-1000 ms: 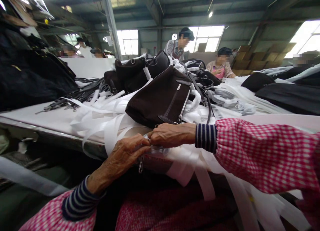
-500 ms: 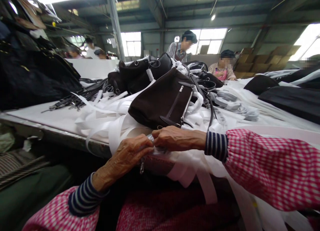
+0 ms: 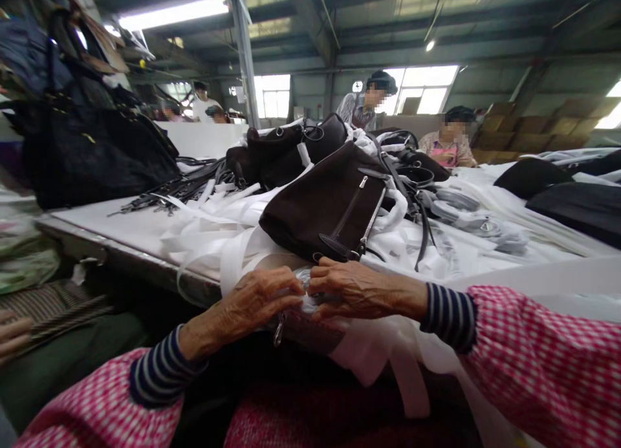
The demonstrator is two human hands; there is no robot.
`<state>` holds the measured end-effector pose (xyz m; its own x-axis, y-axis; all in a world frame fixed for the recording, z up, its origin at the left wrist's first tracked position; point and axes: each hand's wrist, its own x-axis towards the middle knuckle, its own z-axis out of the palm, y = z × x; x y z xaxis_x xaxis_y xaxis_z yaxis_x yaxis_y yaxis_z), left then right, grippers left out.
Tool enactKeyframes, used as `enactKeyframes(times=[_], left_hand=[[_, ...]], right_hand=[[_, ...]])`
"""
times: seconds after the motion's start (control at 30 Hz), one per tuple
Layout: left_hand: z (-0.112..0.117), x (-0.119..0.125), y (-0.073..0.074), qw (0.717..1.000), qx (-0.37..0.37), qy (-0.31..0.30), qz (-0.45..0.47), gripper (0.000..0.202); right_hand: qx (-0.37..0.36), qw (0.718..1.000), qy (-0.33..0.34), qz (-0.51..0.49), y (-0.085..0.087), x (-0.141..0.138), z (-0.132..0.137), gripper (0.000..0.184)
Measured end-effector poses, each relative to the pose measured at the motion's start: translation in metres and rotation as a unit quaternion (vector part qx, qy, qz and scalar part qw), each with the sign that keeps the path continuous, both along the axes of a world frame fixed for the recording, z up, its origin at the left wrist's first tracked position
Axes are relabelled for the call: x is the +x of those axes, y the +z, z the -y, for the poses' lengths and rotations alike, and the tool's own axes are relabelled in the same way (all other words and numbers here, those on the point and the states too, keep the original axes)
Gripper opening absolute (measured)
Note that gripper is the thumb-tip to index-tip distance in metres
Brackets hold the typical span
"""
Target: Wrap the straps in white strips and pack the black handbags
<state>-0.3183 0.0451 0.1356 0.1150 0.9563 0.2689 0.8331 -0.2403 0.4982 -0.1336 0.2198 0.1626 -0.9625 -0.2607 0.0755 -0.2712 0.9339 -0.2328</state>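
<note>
My left hand (image 3: 262,296) is at the table's front edge, its thumb and fingers pinched on crinkled clear plastic wrapping (image 3: 303,278). Facing it, my right hand (image 3: 352,289) has curled fingers on the other side of the same wrapping. What lies inside the plastic is hidden by my fingers. Just below my left fingers hangs a silver snap hook (image 3: 278,330). Right behind my hands, a dark brown handbag (image 3: 320,205) with a zip pocket leans tilted on white strips (image 3: 233,257).
More dark bags (image 3: 276,154) and black straps (image 3: 204,183) are piled behind. A large black bag (image 3: 97,150) stands at left. White strips drape over the front edge near my lap. Co-workers sit across the table; another person's hand (image 3: 13,335) shows at the left edge.
The view has shifted, so the scene sits lower and further right. My right hand's fingers have loosened from a tight fist, showing more plastic. Another person's hand has appeared at far left.
</note>
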Motion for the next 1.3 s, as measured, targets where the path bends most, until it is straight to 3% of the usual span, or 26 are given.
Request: enactKeyframes(times=[0.13, 0.23, 0.4, 0.57, 0.63, 0.7, 0.8, 0.87, 0.93, 1.03, 1.3], left_hand=[[0.0, -0.003, 0.01, 0.999, 0.014, -0.037, -0.033, 0.023], [-0.003, 0.001, 0.023, 0.989, 0.024, -0.044, -0.139, 0.021], [-0.005, 0.023, 0.038, 0.925, 0.078, 0.035, -0.37, 0.008], [-0.004, 0.035, 0.038, 0.895, 0.044, 0.032, -0.442, 0.018], [-0.008, 0.034, 0.036, 0.899, 0.034, 0.024, -0.436, 0.016], [-0.014, 0.031, 0.031, 0.924, 0.031, 0.021, -0.381, 0.017], [-0.023, 0.024, 0.019, 0.977, 0.038, 0.035, -0.208, 0.021], [-0.025, 0.021, 0.013, 0.992, 0.04, 0.058, -0.102, 0.023], [-0.024, 0.02, 0.011, 0.995, 0.025, 0.084, -0.055, 0.027], [-0.021, 0.023, 0.017, 0.992, -0.009, 0.089, -0.086, 0.028], [-0.019, 0.019, 0.026, 0.971, -0.021, -0.036, -0.233, 0.019]], right_hand=[[0.038, 0.998, -0.042, -0.033, -0.009, 0.007, 0.009, 0.021], [0.031, 0.997, -0.056, -0.039, -0.013, 0.01, 0.011, 0.019], [0.034, 0.997, -0.054, -0.048, -0.015, 0.009, 0.008, 0.023], [0.02, 0.997, -0.066, -0.04, -0.015, 0.009, 0.008, 0.029], [0.01, 0.997, -0.068, -0.044, -0.016, 0.01, 0.008, 0.03], [-0.009, 0.996, -0.068, -0.053, -0.018, 0.01, 0.006, 0.032], [-0.041, 0.995, -0.066, -0.069, -0.021, 0.011, 0.004, 0.033], [-0.05, 0.994, -0.068, -0.074, -0.023, 0.012, 0.004, 0.034], [-0.054, 0.993, -0.073, -0.075, -0.025, 0.013, 0.004, 0.034], [-0.062, 0.991, -0.082, -0.081, -0.025, 0.015, 0.005, 0.036], [-0.062, 0.992, -0.079, -0.082, -0.024, 0.013, 0.003, 0.037]])
